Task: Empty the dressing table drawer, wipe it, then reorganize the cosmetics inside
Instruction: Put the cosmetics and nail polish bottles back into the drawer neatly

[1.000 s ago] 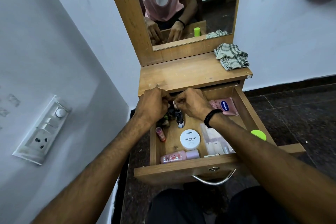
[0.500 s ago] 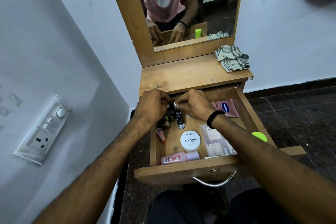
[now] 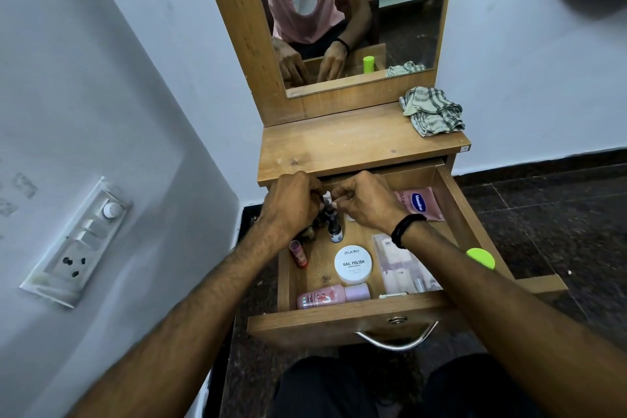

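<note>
Little had shifted: our left hand (image 3: 294, 204) and right hand (image 3: 368, 202) stayed curled around the small bottles (image 3: 334, 231) at the back-left of the open drawer (image 3: 339, 321), fingertips pinching their caps. Nothing was out yet, so we judged emptying barely begun.

hands (image 3: 293, 205) (image 3: 368, 205): 2 | cloth (image 3: 432, 112): 1 | round tin (image 3: 353, 265): 1 | pink bottle (image 3: 325, 295): 1

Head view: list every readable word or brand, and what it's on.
"zudio": lid of the round white tub.
"NAIL POLISH": same lid; smaller line below unreadable.
"Vaseline": blue oval on the pink sachet.
"Gluta": same sachet's left edge; rest illegible.
Unreadable: lying pink bottle, clear plastic pouch, small dark bottle.
No text visible: white-capped bottle that left hand and right hand pinch.
</note>
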